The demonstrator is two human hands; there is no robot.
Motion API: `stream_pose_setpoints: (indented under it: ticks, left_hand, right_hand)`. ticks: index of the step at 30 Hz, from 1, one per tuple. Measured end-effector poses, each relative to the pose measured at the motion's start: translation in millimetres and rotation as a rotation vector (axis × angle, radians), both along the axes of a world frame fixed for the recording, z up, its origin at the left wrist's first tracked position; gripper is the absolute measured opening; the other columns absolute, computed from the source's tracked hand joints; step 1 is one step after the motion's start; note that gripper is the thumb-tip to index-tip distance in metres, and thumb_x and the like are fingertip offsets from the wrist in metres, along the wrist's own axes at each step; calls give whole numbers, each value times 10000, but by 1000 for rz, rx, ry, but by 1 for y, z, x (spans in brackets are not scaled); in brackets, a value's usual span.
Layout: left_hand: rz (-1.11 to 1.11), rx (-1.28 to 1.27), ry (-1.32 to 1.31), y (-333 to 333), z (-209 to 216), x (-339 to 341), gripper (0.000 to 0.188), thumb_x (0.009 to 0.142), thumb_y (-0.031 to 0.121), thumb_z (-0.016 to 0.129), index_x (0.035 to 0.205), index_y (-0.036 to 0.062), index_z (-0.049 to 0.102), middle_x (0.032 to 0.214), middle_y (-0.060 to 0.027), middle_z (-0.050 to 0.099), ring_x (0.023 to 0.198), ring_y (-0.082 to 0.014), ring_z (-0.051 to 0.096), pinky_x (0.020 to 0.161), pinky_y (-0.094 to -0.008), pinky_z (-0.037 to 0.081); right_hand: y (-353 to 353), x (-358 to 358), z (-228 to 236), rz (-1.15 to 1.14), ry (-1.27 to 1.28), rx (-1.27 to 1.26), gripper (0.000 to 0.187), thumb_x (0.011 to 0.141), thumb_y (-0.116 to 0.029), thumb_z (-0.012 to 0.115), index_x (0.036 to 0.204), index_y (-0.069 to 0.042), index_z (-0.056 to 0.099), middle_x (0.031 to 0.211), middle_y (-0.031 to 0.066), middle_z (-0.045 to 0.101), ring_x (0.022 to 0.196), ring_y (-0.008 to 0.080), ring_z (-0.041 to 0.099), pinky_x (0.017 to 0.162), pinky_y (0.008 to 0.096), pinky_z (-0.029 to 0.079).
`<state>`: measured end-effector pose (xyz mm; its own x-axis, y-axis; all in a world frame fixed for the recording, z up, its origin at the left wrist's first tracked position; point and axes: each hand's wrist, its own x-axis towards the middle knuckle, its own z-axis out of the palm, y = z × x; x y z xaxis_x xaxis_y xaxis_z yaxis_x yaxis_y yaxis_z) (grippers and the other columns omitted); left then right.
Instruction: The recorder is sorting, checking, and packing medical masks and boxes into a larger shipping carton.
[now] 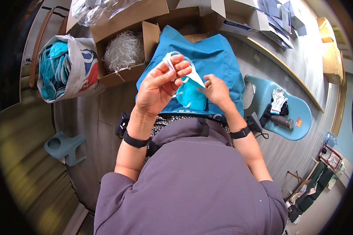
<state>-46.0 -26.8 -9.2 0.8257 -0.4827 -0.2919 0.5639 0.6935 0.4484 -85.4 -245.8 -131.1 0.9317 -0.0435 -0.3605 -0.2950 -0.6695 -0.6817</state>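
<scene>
Lying on the blue cloth point(202, 47) spread over the person's lap, a teal mask-like piece point(192, 98) sat just below and between the two hands, with a white pointed piece point(195, 79) along its upper edge. The left hand point(156, 88) was raised above the cloth, palm turned up, its fingers curled closed on a white strap point(168, 62). From there a thin pale loop arched toward the white pointed piece. The right hand point(217, 92) was blurred, its fingertips at the lower tip of that piece; whether they gripped it could not be told. Each wrist wore a black band, the left one point(135, 140) and the right one point(240, 133) alike.

Beyond the cloth, to the left, stood an open cardboard box point(150, 41) filled with tangled white strings point(123, 51), and crumpled clear plastic point(100, 11) lay above it. Further left, a white bag point(79, 53) bulged with teal pieces point(57, 74). To the right, a light blue stool point(300, 103) bore white gloves point(278, 102) and a dark cylinder point(281, 122). A small grey-blue stool point(65, 147) stood on the floor at lower left. Well apart, tan cartons point(332, 58) rested at upper right.
</scene>
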Motion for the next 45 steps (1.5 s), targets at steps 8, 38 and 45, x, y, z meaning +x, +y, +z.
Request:
stream_pose_setpoints:
  ticks: [8, 38, 45]
  left_hand:
    - [46, -61, 109, 6, -8, -1, 428, 841, -75, 449, 1259, -56, 533, 1177, -164, 613, 1016, -243, 650, 762, -275, 543]
    - [-470, 370, -252, -87, -40, -18, 266, 954, 295, 655, 857, 54, 711, 626, 64, 478, 552, -30, 301, 503, -214, 236]
    - [-509, 194, -147, -46, -27, -20, 414, 1030, 319, 479, 721, 60, 575, 859, -70, 614, 509, -32, 288, 473, -198, 245]
  right_hand:
    - [-21, -9, 3, -114, -288, 88, 224, 804, -209, 754, 883, -27, 651, 711, 134, 633, 653, 298, 607, 625, 379, 469]
    - [-64, 16, 95, -452, -418, 631, 114, 925, -99, 678, 940, 14, 675, 799, -21, 648, 685, 8, 523, 605, 166, 410]
    - [-122, 25, 67, -598, -530, 494, 143, 919, -117, 685, 956, 21, 688, 818, -11, 657, 691, 41, 550, 635, 187, 438]
